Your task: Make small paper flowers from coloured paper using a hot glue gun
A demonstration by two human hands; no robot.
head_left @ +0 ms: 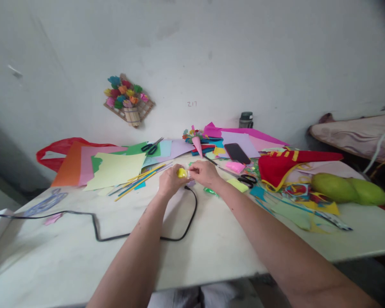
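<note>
My left hand [170, 182] is closed around a small clear packet with something bright yellow in it [181, 173]. With fingers pinched together, my right hand [203, 172] grips the clear right edge of the same packet. Both hands are above the middle of the table, close together. The end of a black cable [188, 188] lies just below them. Left of my left hand are thin yellow and blue strips [136, 185]. A green shiny wrapper [211, 191] sits under my right wrist, and a pink packet [235, 167] lies farther right.
Coloured paper sheets [117, 169] and black-handled scissors [151, 147] lie at the back left. A phone [237, 153], more scissors [248, 180], red cloth [277, 169] and green fruits [333, 188] occupy the right. A dark bottle [245, 120] stands by the wall.
</note>
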